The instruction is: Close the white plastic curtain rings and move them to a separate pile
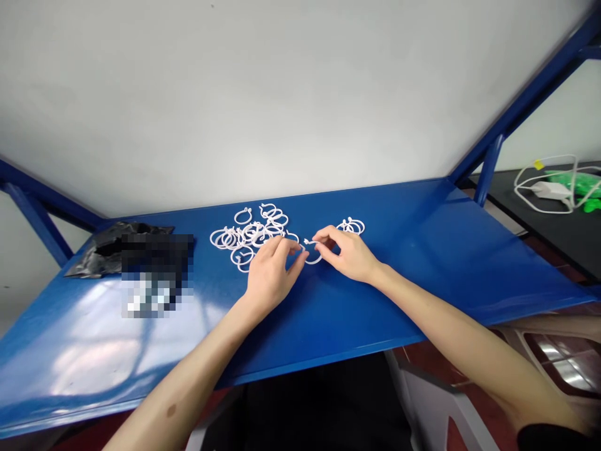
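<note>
Between my two hands is a thin white plastic ring (313,260) with a gap and small knobs at its ends, like a curtain ring. My left hand (275,269) pinches the ring's left side with thumb and fingers. On the other side, my right hand (346,254) grips it between thumb and forefinger. A loose pile of similar white rings (253,235) lies just beyond and left of my left hand. Behind my right hand rests a smaller cluster of white rings (353,225), partly covered by the fingers.
The blue tabletop (319,332) runs up to a pale wall. A crumpled black plastic bag (117,244) lies at the left, with a pixelated patch beside it. Blue metal braces (491,166) flank the table. On a dark surface at right sit a white cable (547,210) and a green bag (570,181).
</note>
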Demonstrator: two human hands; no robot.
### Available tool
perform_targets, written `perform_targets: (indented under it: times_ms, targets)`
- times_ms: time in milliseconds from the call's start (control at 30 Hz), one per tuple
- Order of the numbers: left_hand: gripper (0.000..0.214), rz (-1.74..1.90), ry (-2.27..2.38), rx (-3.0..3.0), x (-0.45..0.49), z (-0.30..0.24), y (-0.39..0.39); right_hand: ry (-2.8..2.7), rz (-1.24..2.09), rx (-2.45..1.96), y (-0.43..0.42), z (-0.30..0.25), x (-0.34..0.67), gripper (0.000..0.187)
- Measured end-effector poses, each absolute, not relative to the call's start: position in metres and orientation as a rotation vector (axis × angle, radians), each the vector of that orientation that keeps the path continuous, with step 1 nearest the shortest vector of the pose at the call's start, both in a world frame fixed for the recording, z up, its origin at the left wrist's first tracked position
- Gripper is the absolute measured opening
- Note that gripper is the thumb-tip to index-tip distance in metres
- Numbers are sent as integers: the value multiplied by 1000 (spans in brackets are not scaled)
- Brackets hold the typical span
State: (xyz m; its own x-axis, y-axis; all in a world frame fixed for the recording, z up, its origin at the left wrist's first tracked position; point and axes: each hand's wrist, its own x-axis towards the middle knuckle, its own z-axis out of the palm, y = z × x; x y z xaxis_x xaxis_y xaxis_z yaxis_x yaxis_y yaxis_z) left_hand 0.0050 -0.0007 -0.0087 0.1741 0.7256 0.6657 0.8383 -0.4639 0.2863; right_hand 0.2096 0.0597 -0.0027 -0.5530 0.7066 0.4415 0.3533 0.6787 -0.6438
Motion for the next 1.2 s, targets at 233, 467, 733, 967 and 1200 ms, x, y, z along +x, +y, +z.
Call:
perform_targets:
  times_ms: [233,467,733,967,1200]
  targets:
    - [21,-1124,-1686,-2491,2,-11,3,-2214,596,-719,60,-4,210,11]
    - [23,-1142,-1638,-2503,-1,-17,3,-2240,601,-615,58,-7,207,12]
    - [27,-1133,-1594,-2496,1,-23,1,-2401,522,-581,57,-8,206,21]
    - [23,-1105,-1652,-2515,0,-19,6,-2345,391,-690,53,-8,201,19]
    - [24,-850,-1511,-2371,-14,-21,16,-2288,86,-1079,69,3,218,19]
